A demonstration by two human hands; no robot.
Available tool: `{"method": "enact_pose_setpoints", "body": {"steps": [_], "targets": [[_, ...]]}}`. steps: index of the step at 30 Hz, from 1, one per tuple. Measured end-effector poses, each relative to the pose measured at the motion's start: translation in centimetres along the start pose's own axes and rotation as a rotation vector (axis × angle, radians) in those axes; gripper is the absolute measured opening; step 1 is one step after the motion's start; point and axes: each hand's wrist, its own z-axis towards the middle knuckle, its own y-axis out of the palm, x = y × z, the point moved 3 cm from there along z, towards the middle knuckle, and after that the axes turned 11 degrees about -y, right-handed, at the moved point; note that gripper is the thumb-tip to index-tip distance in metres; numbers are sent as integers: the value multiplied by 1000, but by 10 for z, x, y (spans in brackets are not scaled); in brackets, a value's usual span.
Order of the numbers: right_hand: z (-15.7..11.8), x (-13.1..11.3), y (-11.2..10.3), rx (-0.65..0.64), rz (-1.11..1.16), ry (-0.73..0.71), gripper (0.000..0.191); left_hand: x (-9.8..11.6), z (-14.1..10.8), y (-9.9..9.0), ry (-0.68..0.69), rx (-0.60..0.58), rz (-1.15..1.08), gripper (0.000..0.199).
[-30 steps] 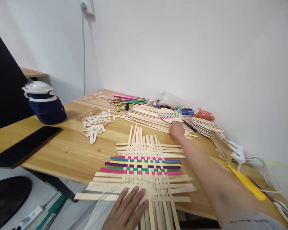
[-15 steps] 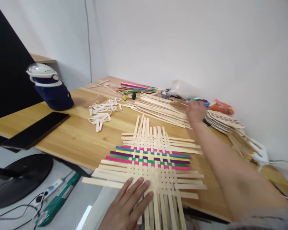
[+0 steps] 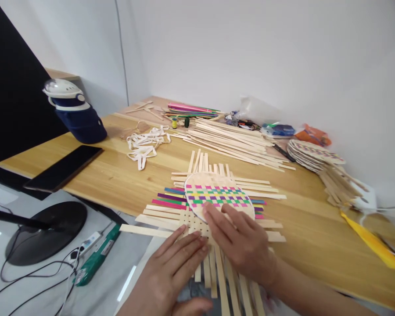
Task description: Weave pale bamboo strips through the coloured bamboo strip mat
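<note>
A woven mat of pale bamboo strips [image 3: 187, 221], with several coloured strips across it and loose ends on all sides, lies near the table's front edge. My left hand [image 3: 171, 267] rests flat on its near left part, fingers stretched out. On top of the mat is a rounded woven fan panel [image 3: 213, 180] with a white edge and rows of pink, green, yellow, blue and purple checks, hiding the mat's middle. My right hand [image 3: 240, 237] grips this panel at its near edge, fingers bent over the surface; its thumb is hidden.
Loose bamboo strips [image 3: 230, 140] lie behind the mat, with coloured strips [image 3: 191, 109] and small thread spools [image 3: 187, 122]. Finished panels [image 3: 312, 153] are stacked right, near a yellow tassel [image 3: 371, 241]. A white ribbon [image 3: 145, 147], phone [image 3: 66, 166] and blue bottle [image 3: 79, 118] stand left.
My right hand has come back from the far right, and the woven fan panel now lies under it on the mat. The left hand stays flat on the mat. The view has shifted slightly.
</note>
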Motion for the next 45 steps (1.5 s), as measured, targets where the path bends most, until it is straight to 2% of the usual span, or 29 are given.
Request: {"method": "enact_pose_setpoints", "body": {"steps": [3, 6, 11, 18, 23, 35, 38, 41, 43, 45], "targets": [[-2, -13, 15, -19, 80, 31, 33, -4, -2, -4, -34, 180, -44, 29], [-5, -16, 28, -51, 135, 62, 29, -12, -1, -3, -87, 238, -68, 28], [-4, -15, 34, -37, 221, 116, 24, -24, 9, -2, -125, 232, -66, 31], [-1, -10, 35, -31, 284, 146, 27, -36, 20, 3, -153, 202, -48, 35], [1, -10, 31, -54, 288, 116, 27, -41, 18, 11, -242, 176, -56, 39], [3, -20, 34, -117, 354, 81, 18, -46, 14, 23, -237, 164, -82, 38], [3, -9, 29, -37, 455, 138, 18, -44, 16, 21, -245, 159, -72, 33], [-7, 16, 26, 67, 560, 330, 21, -43, 19, 18, -266, 151, -71, 28], [-17, 35, 26, 83, 613, 414, 20, -43, 21, 16, -277, 137, -64, 26], [-28, 51, 27, 57, 678, 432, 19, -43, 23, 14, -293, 111, -60, 24]]}}
